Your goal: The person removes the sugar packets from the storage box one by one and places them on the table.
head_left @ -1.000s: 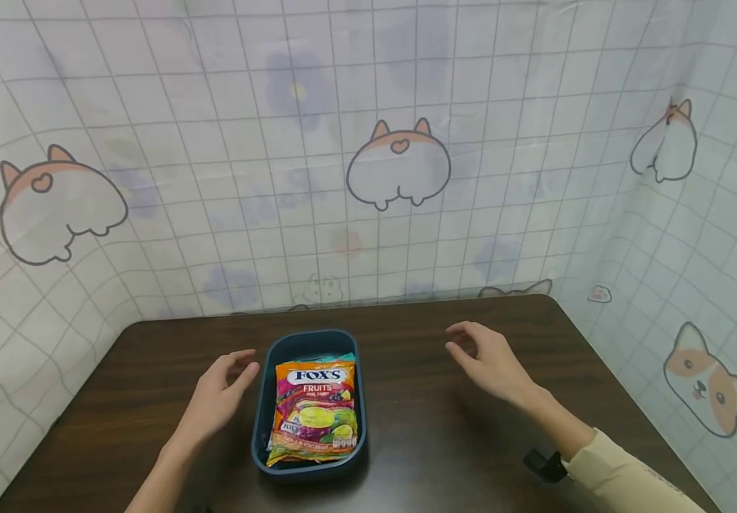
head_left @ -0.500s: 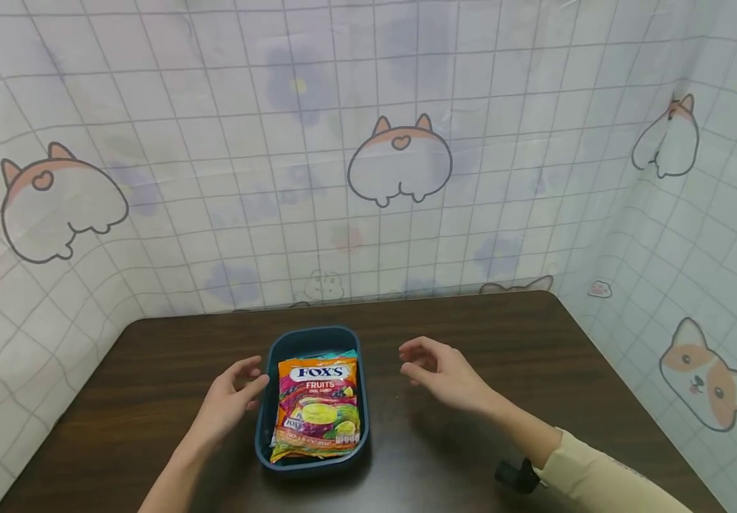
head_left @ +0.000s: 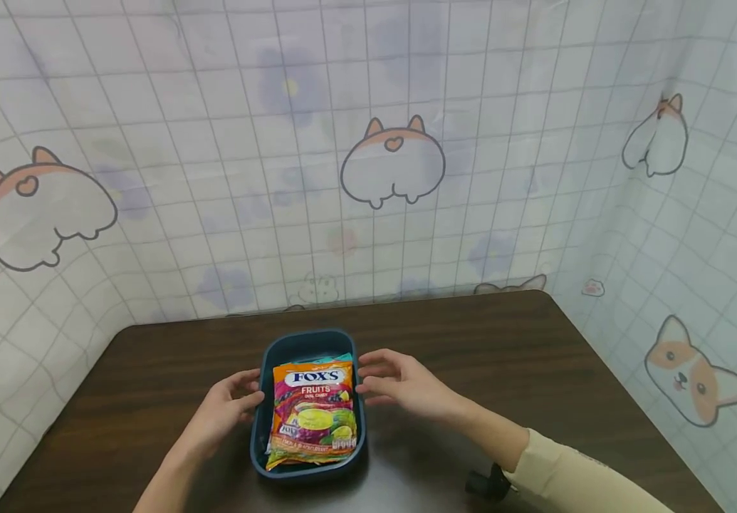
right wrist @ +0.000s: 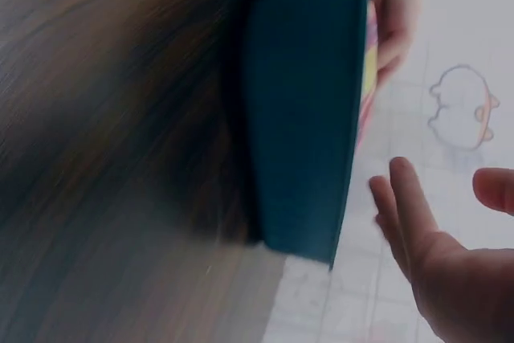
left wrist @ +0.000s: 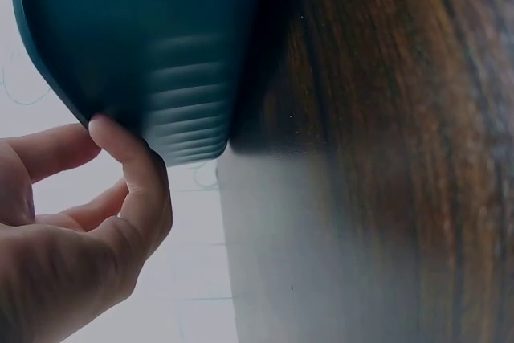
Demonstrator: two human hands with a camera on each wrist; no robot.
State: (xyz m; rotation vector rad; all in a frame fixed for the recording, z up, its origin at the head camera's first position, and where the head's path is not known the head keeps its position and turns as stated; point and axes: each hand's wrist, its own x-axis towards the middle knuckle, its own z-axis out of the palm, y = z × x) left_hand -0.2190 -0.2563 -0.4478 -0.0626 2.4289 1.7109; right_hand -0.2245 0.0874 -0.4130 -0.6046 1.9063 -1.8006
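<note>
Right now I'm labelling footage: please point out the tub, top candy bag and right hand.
Tub [right wrist: 305, 118], right wrist view: outer side wall.
Top candy bag [head_left: 314, 416], head view: printed front.
Right hand [head_left: 409, 383], head view: back of hand.

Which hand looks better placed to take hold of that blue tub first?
Probably the left hand: in its wrist view it appears to meet the edge of the tub. In the right wrist view, a gap separates the right hand from it.

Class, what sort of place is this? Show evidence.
Probably an indoor corner, perhaps screened off for tabletop work: a dark table, creased grid-patterned sheeting behind and beside it, and a tray of candy on top.
</note>
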